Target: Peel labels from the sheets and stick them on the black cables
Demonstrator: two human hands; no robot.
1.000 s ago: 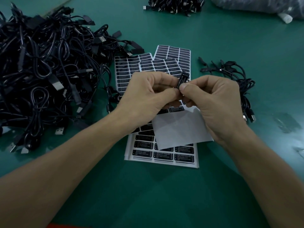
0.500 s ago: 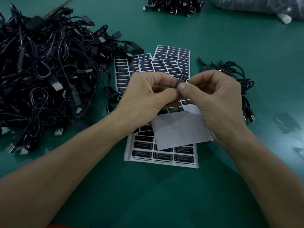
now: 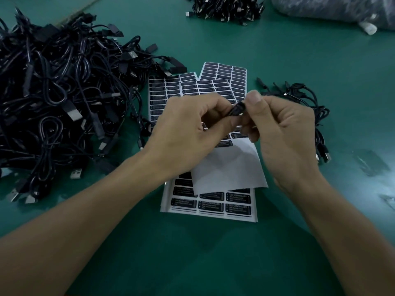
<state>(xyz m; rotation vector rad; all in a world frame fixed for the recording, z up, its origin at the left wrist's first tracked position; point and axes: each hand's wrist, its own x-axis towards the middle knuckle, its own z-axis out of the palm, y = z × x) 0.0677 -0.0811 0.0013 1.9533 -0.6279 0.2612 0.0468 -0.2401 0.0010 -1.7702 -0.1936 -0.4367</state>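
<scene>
Starting nearest me, a label sheet [image 3: 209, 207] lies on the green table [image 3: 192, 263], a bare backing sheet [image 3: 228, 167] over it. Above them my left hand [image 3: 188, 135] and right hand [image 3: 284, 144] both pinch one small black cable piece [image 3: 237, 108] between thumb and fingertips; whether a label is on it I cannot tell. It looks light, stiff and slick, so I would hold its narrow edges and leave the flat face free. Beyond lie more sheets [image 3: 224, 71], the big cable heap [image 3: 53, 92] to my left, a small bundle [image 3: 310, 107] to my right.

Dim green table top [image 3: 213, 263]
</scene>
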